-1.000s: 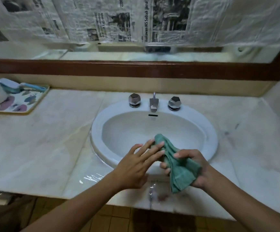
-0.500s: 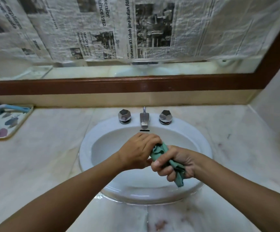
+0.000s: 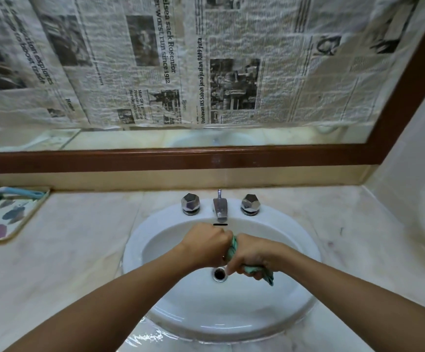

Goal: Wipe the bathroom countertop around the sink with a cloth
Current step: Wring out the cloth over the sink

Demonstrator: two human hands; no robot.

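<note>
Both my hands hold a green cloth bunched tight over the white sink basin. My left hand is a closed fist on one end of the cloth. My right hand grips the other end, with a tail of cloth sticking out below it near the drain. Most of the cloth is hidden inside the two fists. The pale marble countertop surrounds the sink, and a wet patch shines at the front rim.
A chrome tap stands between two faceted knobs at the back of the basin. A flowered tray with a brush lies at far left. Newspaper covers the brown-framed mirror. A wall rises at right.
My hands moved from the sink's front edge to above the basin. The left hand went from spread fingers to a fist on the cloth, which is now squeezed tight between both hands.
</note>
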